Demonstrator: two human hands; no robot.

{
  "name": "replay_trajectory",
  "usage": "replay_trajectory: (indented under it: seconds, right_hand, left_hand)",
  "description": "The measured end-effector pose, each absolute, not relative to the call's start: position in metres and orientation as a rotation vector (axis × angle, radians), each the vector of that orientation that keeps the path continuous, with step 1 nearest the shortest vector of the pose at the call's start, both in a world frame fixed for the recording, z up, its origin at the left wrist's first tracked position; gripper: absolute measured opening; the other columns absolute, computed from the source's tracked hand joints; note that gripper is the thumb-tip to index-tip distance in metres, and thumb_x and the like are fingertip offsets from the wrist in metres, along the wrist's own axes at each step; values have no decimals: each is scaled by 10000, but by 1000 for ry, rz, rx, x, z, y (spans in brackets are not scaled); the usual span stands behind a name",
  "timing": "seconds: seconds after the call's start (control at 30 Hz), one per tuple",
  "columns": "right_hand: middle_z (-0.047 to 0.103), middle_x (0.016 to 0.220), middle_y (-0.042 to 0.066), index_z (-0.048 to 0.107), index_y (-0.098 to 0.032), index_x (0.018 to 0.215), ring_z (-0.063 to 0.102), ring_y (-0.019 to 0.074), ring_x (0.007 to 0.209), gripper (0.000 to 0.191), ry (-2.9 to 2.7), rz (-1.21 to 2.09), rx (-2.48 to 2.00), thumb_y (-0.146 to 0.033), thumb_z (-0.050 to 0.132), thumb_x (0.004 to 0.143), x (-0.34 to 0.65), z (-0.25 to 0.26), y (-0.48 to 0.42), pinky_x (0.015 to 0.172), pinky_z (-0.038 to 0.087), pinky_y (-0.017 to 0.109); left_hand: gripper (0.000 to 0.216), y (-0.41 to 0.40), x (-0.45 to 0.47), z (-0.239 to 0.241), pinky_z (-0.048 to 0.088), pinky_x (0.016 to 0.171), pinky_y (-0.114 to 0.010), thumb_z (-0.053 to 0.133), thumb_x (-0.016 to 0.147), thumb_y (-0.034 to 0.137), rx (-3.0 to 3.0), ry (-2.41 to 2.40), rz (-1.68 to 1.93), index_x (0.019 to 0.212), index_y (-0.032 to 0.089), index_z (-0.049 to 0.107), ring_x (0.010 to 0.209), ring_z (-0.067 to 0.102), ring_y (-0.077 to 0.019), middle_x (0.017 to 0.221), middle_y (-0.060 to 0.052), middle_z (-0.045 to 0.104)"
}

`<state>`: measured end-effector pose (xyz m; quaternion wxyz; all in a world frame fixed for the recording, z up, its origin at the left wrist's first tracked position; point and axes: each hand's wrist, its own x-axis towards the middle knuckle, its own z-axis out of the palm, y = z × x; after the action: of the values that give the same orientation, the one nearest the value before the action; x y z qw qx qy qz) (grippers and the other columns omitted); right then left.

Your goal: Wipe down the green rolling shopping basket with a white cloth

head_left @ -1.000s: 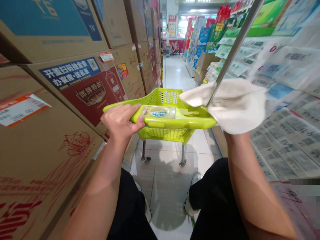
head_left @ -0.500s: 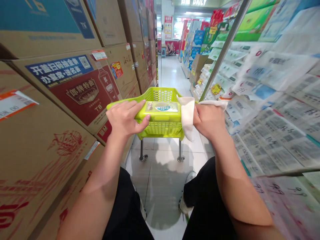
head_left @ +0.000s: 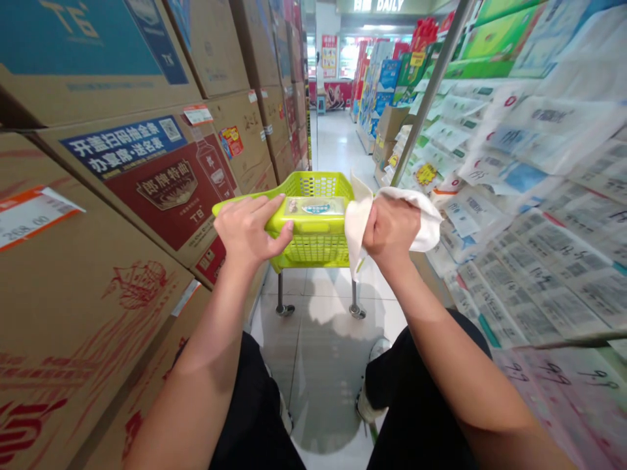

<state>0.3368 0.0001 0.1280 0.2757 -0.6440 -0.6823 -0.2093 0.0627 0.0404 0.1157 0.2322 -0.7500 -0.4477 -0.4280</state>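
A yellow-green shopping cart (head_left: 318,251) stands in front of me, its handle (head_left: 314,225) running across toward me with a label (head_left: 316,206) set in the middle. My left hand (head_left: 249,228) is closed over the handle's left part, with the thumb on the near side. Bunched in my right hand (head_left: 394,225) is a white cloth (head_left: 360,219), which hangs down on both sides of the fist. That fist is at the handle's right end; whether it touches the handle beneath the cloth is hidden.
Stacked cardboard cartons (head_left: 161,189) line the left side closely. On the right are shelves of packaged paper goods (head_left: 529,163) and a slanting metal post (head_left: 431,91). A tiled aisle floor (head_left: 337,143) leads ahead, with an open carton (head_left: 389,130) beside it.
My right hand has moved left and turned into a tighter fist, bunching the cloth. The left hand keeps its hold on the handle. My view has shifted slightly.
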Motion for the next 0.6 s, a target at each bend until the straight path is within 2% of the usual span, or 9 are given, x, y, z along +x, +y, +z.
replay_trajectory:
  seconds: [0.1, 0.23, 0.37, 0.43, 0.53, 0.6]
  right_hand:
    - [737, 959, 171, 751, -174, 953, 682, 320, 947, 501, -1804, -542, -1772, -362, 293, 1027, 341, 128, 5, 844, 464, 426]
    - [753, 911, 239, 779, -93, 942, 699, 349, 903, 565, -1860, -522, -1934, -373, 296, 1029, 363, 151, 20, 792, 453, 414]
    - [773, 1004, 275, 782, -66, 987, 720, 344, 920, 436, -2149, -509, -2026, -337, 442, 961, 396, 173, 37, 745, 429, 366]
    - [778, 1009, 265, 778, -77, 984, 725, 344, 920, 382, -2212, -474, -2082, -334, 502, 927, 412, 177, 42, 713, 412, 351]
    - [784, 1030, 226, 767, -122, 971, 719, 338, 959, 337, -2141, -465, -2052, -323, 497, 946, 426, 173, 38, 745, 420, 354]
    - [779, 1055, 194, 747, -151, 984, 704, 326, 994, 333, -2084, -452, -1948, -319, 459, 981, 426, 166, 30, 793, 435, 361]
  left_hand:
    - [640, 37, 65, 117, 478, 818, -445, 516, 840, 661, -2150, -1199, -1115, 1249, 229, 752, 920, 711, -309, 978, -102, 773]
    - [688, 25, 72, 118, 521, 838, -456, 518, 849, 645, -2306, -1097, -1124, 1377, 233, 677, 987, 720, -319, 1064, -117, 765]
    - [687, 15, 75, 116, 553, 900, -525, 428, 885, 720, -2258, -1007, -1411, 1379, 300, 655, 1177, 677, -358, 1360, -137, 666]
    - [719, 17, 72, 113, 547, 951, -563, 340, 909, 764, -2150, -969, -1589, 1351, 297, 660, 1243, 640, -368, 1424, -150, 620]
    - [834, 29, 69, 104, 539, 991, -549, 238, 910, 846, -2204, -1024, -1670, 1311, 247, 655, 1232, 639, -348, 1352, -165, 651]
    - [903, 40, 72, 95, 554, 942, -502, 180, 866, 927, -2361, -1116, -1692, 1163, 221, 659, 1093, 678, -317, 1120, -148, 713]
